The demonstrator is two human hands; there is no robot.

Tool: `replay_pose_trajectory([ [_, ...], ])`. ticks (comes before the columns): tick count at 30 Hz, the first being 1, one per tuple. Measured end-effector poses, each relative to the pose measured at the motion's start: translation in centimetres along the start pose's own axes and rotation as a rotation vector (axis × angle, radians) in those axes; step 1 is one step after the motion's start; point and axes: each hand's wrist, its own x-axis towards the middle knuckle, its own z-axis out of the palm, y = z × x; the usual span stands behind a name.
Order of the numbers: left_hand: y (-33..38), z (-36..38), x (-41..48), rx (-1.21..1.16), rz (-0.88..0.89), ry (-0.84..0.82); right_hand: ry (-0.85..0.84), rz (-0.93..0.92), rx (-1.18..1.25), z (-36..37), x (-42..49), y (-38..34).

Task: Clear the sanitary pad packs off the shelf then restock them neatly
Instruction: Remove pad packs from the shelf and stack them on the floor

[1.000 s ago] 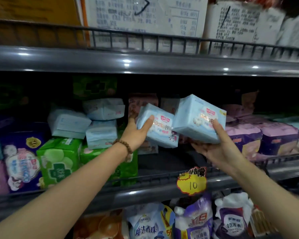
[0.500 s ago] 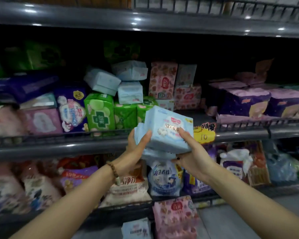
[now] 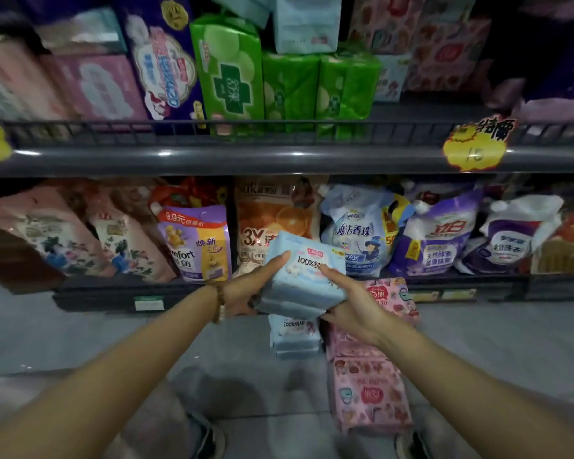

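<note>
- Head view: left hand (image 3: 246, 288) grips the left side of the stacked light blue soft plastic sanitary pad packs (image 3: 307, 283), thumb on the top face, fingers curled under.
- right hand (image 3: 355, 308) grips the right side of the same stack, thumb on top.
- The stack is held between both hands in the air, tilted, above the floor and in front of the lower shelf.
- brown beaded bracelet (image 3: 220, 303) sits on the left wrist.
- Just below the held stack, another light blue pad pack (image 3: 294, 337) lies on the grey floor (image 3: 80, 332), just beside a row of pink patterned pad packs (image 3: 368, 392) on its right.
- Behind them, laundry detergent pouches (image 3: 362, 233) stand on the lower shelf.
- The upper grey metal shelf (image 3: 279, 157) carries green pad packs (image 3: 229, 71) plus pink and purple ones.
- yellow price tag (image 3: 474, 150) hangs on its rail at right.
</note>
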Motion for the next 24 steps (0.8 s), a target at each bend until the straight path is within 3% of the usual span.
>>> replay_pose_trajectory([
  [8, -6.1, 0.4, 8.6, -0.479, -0.078, 0.031, 0.012, 0.107, -0.163, -1.4, 5.9, 3.9],
  [17, -8.0, 0.8, 12.7, -0.396, -0.113, 0.037, 0.158, 0.166, -0.182, -2.8, 9.2, 5.2],
  [24, -8.6, 0.6, 13.5, -0.314, -0.142, 0.072, 0.214, 0.054, -0.214, -3.9, 10.1, 6.3],
])
